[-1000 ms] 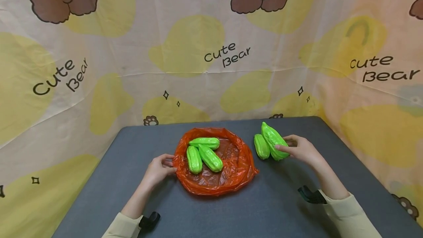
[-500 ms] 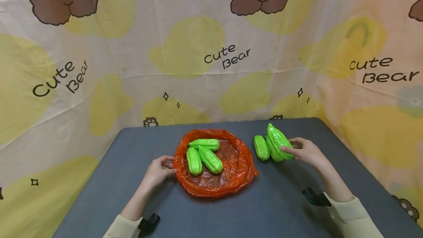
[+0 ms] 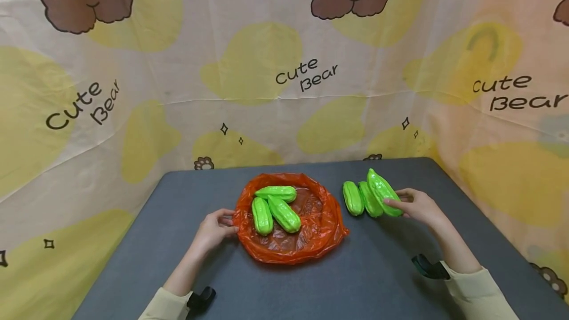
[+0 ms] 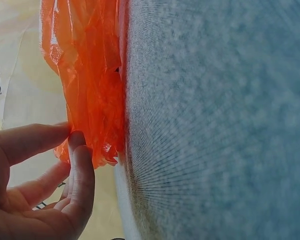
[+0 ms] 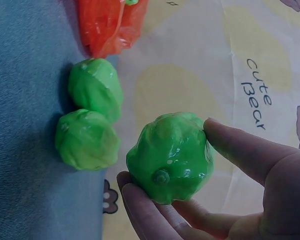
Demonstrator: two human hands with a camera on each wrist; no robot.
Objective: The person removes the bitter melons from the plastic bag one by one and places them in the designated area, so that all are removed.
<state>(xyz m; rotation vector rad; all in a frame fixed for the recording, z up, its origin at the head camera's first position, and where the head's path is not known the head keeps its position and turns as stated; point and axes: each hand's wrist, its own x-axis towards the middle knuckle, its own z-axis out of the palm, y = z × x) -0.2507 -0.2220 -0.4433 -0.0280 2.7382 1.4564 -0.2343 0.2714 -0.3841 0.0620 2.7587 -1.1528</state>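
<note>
My right hand (image 3: 420, 205) holds a glossy green ridged gourd (image 3: 383, 192) between thumb and fingers. In the right wrist view that gourd (image 5: 171, 157) shows its stubby stem end and is apart from the two others. Those, a left gourd (image 3: 353, 198) and a middle gourd (image 3: 370, 200), lie side by side on the table. My left hand (image 3: 211, 229) pinches the left edge of a red plastic bag (image 3: 326, 233), its mouth spread wide in a round shape. Close up, thumb and fingertips meet at the bag's crinkled side (image 4: 92, 95). Three green gourds (image 3: 283, 214) lie inside the bag.
The dark grey-blue table (image 3: 284, 293) reaches back to a cloth backdrop (image 3: 262, 63) printed with bears and lettering. The bag stands at the table's middle, left of the loose gourds. A black strap (image 3: 430, 266) sits at the right sleeve.
My right hand has moved slightly right with its gourd, which has separated from the others. The middle gourd, mostly hidden behind it before, now shows. The left hand and bag have stayed put.
</note>
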